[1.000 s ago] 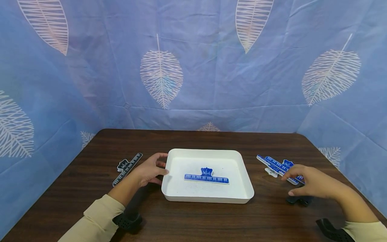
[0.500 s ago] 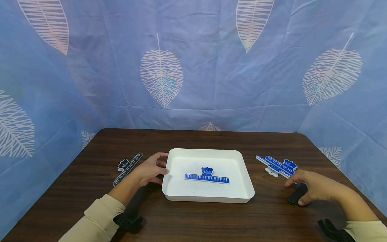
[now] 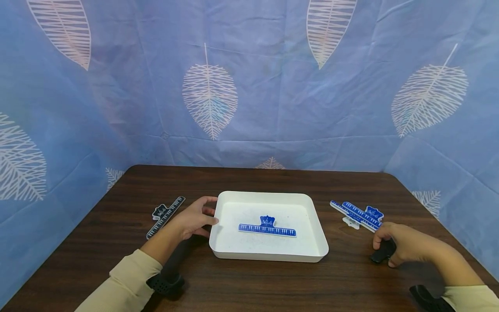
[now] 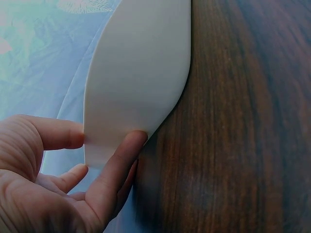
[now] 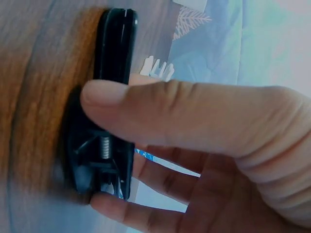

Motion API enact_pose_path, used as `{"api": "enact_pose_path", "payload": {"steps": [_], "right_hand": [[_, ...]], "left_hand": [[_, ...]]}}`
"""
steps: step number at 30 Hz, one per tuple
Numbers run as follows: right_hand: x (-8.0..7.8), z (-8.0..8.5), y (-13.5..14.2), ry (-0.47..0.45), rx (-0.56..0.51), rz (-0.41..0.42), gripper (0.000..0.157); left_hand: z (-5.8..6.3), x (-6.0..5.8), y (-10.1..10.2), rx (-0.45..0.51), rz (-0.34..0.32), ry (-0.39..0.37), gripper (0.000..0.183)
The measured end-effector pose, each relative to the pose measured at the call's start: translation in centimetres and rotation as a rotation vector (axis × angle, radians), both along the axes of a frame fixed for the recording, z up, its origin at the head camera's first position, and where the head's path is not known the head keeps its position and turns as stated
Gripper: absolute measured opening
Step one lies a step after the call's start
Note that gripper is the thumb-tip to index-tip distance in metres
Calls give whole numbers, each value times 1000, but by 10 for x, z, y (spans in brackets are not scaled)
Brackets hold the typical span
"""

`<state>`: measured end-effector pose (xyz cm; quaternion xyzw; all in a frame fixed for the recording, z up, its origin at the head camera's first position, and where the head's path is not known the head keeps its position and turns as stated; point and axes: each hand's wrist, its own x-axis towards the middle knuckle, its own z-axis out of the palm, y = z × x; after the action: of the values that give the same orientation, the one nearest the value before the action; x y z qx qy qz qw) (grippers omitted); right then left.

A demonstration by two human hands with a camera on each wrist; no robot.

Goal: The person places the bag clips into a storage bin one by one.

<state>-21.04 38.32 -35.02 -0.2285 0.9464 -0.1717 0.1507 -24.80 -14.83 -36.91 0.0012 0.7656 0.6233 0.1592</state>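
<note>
The black clip [image 3: 383, 250] was in the right hand [image 3: 409, 245], between three and four o'clock of the tray [image 3: 269, 256]; thumb and fingers were clamped on it from opposite sides. It looked like hard plastic: probably light, stiff and smooth enough to slip, hardly fragile. A pinch across its long body seemed best, since squeezing the handle end would likely spread it. The left hand [image 3: 195, 219], at the tray's nine o'clock, had its fingers apart, touching the tray. A blue clip [image 3: 267, 229] lay inside, and more blue clips [image 3: 362, 216] at the right hand's ten o'clock.

The right wrist view showed a coil spring [image 5: 105, 148] that the head view hid. The left wrist view showed fingertips [image 4: 138, 136] against the tray's outer wall; only the head view showed its inside.
</note>
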Motion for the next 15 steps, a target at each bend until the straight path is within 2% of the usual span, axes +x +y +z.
{"api": "enact_pose_path", "payload": {"steps": [8, 15], "right_hand": [[0, -4, -3, 47, 37, 19, 38], [1, -4, -7, 79, 31, 69, 31]], "left_hand": [[1, 0, 0, -7, -2, -2, 67], [0, -1, 0, 4, 1, -8, 68]]}}
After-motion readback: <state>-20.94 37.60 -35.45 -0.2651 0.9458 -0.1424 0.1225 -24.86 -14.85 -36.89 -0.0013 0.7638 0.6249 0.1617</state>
